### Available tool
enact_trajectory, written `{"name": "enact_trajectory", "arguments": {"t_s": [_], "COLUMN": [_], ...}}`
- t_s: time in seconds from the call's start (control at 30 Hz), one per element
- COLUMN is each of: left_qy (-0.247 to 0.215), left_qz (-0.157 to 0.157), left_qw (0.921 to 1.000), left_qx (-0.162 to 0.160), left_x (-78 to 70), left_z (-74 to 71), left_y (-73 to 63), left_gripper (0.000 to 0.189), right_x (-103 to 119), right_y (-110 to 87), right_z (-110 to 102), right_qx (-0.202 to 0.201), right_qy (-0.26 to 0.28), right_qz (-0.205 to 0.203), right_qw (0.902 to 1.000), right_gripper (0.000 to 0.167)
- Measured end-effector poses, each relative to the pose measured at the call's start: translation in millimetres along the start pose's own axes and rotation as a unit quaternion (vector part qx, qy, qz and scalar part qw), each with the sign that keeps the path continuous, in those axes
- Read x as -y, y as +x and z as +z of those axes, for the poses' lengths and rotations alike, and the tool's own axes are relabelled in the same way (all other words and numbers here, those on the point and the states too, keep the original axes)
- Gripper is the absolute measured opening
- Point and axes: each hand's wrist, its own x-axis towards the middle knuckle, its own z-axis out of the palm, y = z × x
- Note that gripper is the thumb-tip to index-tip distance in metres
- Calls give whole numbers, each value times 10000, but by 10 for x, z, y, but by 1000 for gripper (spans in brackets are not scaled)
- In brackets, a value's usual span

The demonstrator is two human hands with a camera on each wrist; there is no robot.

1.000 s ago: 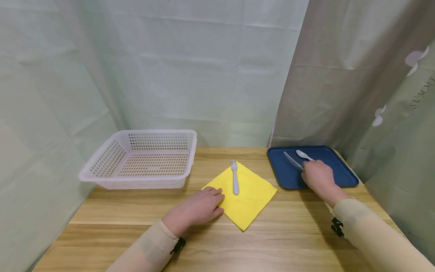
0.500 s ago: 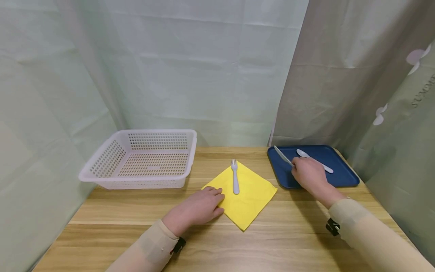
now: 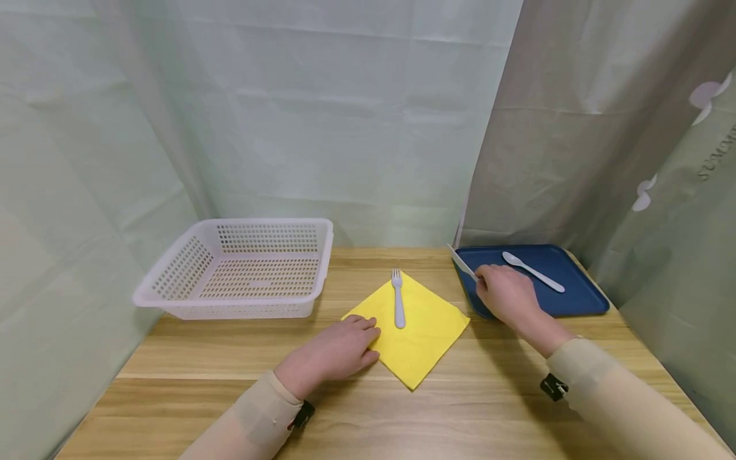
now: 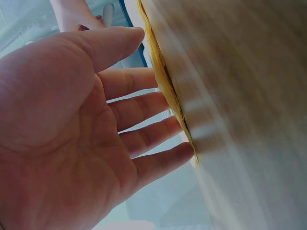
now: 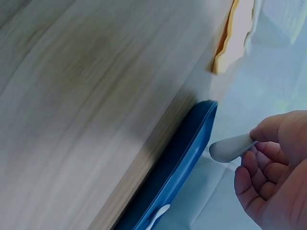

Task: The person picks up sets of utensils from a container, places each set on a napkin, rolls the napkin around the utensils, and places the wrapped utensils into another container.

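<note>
My right hand (image 3: 508, 297) pinches a light-coloured knife (image 3: 462, 262) between thumb and fingers, raised over the left side of the blue tray (image 3: 566, 265). In the right wrist view the rounded end of the knife handle (image 5: 232, 147) sticks out of the grip. A matching spoon (image 3: 535, 272) lies on the tray. At the centre of the table a yellow napkin (image 3: 428, 329) is set cornerwise, with a fork (image 3: 398, 301) lying on it. The fingertips of my left hand (image 3: 330, 351) rest on the napkin's left edge, fingers nearly straight and spread in the left wrist view.
A white perforated plastic basket (image 3: 230, 301) stands at the back left of the wooden table (image 3: 190, 358). Pale curtains (image 3: 345, 128) hang close behind the table and along both sides.
The knife has been lifted off the tray by my right hand and carried leftwards, uncovering the spoon's handle. My left hand, the napkin and the fork have stayed put.
</note>
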Motion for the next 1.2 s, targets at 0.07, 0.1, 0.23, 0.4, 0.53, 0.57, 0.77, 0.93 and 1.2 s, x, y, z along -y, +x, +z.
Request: {"name": "enact_trajectory", "arguments": {"t_s": [0.07,0.1,0.23,0.4,0.53,0.57,0.77,0.93,1.2], "left_qy": [-2,-3,-28,4,34,42,53,76,89], "left_qz": [-2,-3,-11,-20,-34,-38,-48,-47,-25], "left_qw": [10000,10000,10000,10000,10000,10000,10000,10000,10000], "left_qx": [7,8,13,12,27,29,29,34,24], "left_x": [-2,-3,-9,-8,-8,-9,-17,-21,-12], "left_z": [-2,-3,-11,-8,-4,-4,-9,-15,-2], "left_y": [-1,-2,-5,-4,-2,-2,-6,-6,8], "left_gripper": [49,49,49,49,50,50,50,50,50], "right_x": [40,59,152,271,357,376,463,522,611], "right_y": [2,4,14,39,62,67,89,107,115], "right_z": [5,10,31,55,57,57,90,125,174], "right_qx": [-53,-69,-14,230,477,537,729,761,847], "right_qy": [69,111,441,893,1205,1279,1490,1561,1703], "right_qz": [-42,-50,-36,119,236,264,373,417,437], "right_qw": [10000,9999,9990,9957,9913,9900,9854,9839,9808], "right_gripper": [13,13,13,15,17,18,17,16,20]}}
